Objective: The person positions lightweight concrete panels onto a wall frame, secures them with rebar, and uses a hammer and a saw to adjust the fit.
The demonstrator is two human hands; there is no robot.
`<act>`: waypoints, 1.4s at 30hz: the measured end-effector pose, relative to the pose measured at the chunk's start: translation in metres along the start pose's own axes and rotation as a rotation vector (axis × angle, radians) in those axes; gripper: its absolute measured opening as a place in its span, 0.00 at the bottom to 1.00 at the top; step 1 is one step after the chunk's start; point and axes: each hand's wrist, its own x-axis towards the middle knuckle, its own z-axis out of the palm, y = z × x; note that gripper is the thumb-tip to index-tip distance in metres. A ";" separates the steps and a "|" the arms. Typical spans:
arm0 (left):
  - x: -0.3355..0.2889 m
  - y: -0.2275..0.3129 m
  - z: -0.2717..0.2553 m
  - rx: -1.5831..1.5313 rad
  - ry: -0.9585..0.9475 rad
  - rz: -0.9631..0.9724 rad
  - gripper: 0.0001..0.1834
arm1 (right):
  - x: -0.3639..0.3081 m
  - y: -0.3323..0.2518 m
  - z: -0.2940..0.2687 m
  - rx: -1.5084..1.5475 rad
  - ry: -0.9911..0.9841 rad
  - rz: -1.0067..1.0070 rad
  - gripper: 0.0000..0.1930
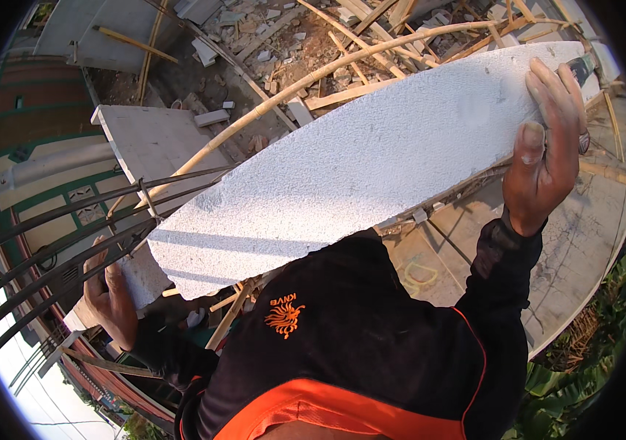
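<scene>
A long, pale grey lightweight concrete block (372, 154) with a rough, porous face stretches in front of my chest, slanting up toward the right. My right hand (548, 139), dusty with white powder, grips its far right end, thumb and fingers against the block. Beside those fingertips is a small dark object (581, 70) I cannot make out. At the lower left, my left hand (111, 301) is at the block's shaded left end, palm turned toward it. Dark steel bars partly cover its fingers. Stripes of shadow cross the block's lower left part.
Several dark steel rods (41, 227) run in from the left, close to my left hand. A bent bamboo pole (276, 99) passes behind the block. Rubble and timber (372, 44) lie below. Grey wall panels (159, 143) stand left; a concrete surface (562, 249) lies right, with plants (570, 381) beyond.
</scene>
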 end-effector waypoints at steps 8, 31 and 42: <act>0.014 0.010 0.004 0.044 0.001 0.076 0.22 | 0.001 0.008 -0.009 -0.095 0.043 0.019 0.24; -0.018 -0.086 -0.001 -1.165 -0.682 0.814 0.30 | -0.271 -0.151 0.093 -0.061 0.202 1.240 0.26; -0.088 -0.201 0.200 -0.775 -1.524 0.093 0.32 | -0.584 -0.425 0.182 0.108 -0.478 2.098 0.29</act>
